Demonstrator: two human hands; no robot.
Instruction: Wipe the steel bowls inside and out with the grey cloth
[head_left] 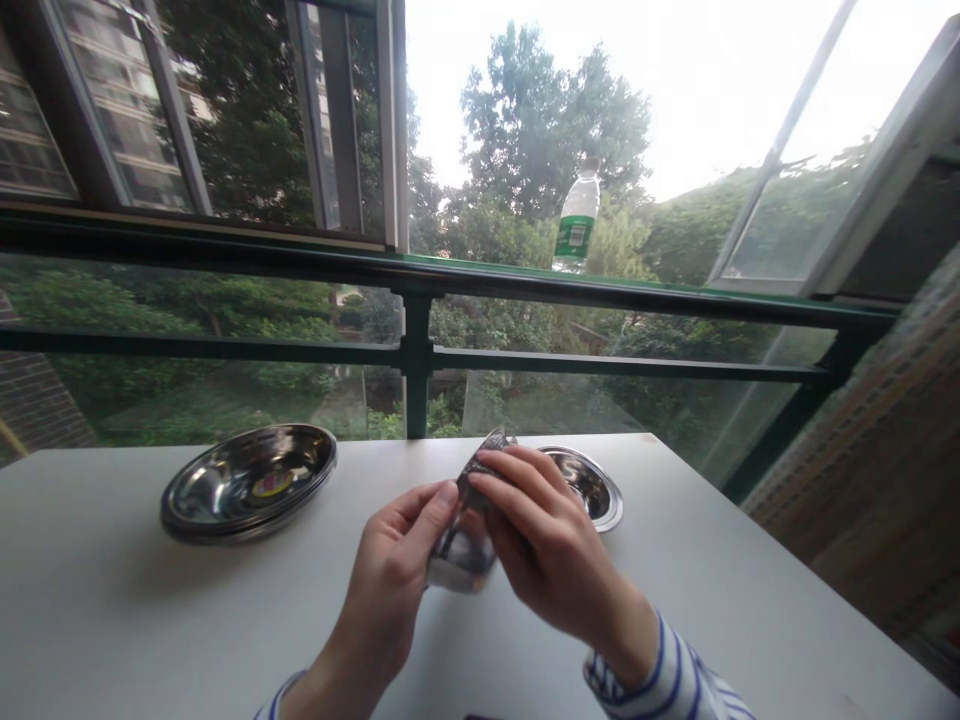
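Observation:
My left hand (394, 575) and my right hand (544, 545) meet over the middle of the white table (112, 620). Both are closed on a small shiny packet (469, 535) with a silvery, patterned surface. The left thumb presses its near side; the right fingers pinch its upper edge. Just behind the right hand sits a small steel bowl (596, 490), partly hidden by the fingers. A wider stack of steel bowls (251, 480) rests on the table to the left, apart from both hands.
A plastic water bottle (577, 215) with a green label stands on the green railing (420, 275) behind the table. Open window frames and trees lie beyond. A brick wall (885, 470) runs along the right. A dark object shows at the bottom edge.

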